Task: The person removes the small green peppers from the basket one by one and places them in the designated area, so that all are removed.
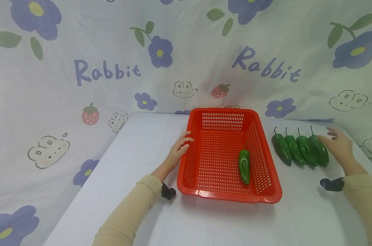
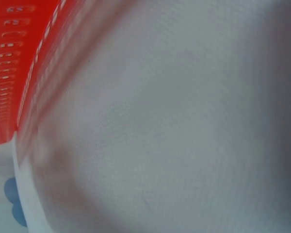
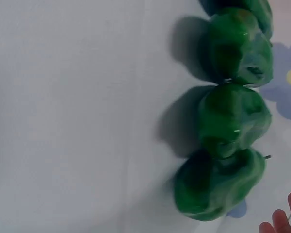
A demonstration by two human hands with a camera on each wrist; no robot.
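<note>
A red plastic basket [image 1: 229,196] with slotted walls stands on the table. Inside it, toward the right wall, lies one green pepper [image 1: 244,166] with its stem pointing away. My left hand [image 1: 176,150] is at the basket's left rim, its loosely spread fingertips reaching over the edge. To the right of the basket, several green peppers [image 1: 282,149] lie side by side in a row, stems pointing to the back. My right hand [image 1: 339,145] is beside the rightmost pepper [image 1: 318,150], fingers extended and nothing held. Its fingertips [image 3: 281,221] show in the right wrist view's lower corner.
A white cloth covers the table [image 1: 137,147]. Behind it hangs a sheet [image 1: 180,71] printed with flowers, rabbits and lettering. Dark wrist cameras [image 1: 331,184] sit at both cuffs. The left wrist view shows mostly tabletop and the basket's wall [image 2: 14,63].
</note>
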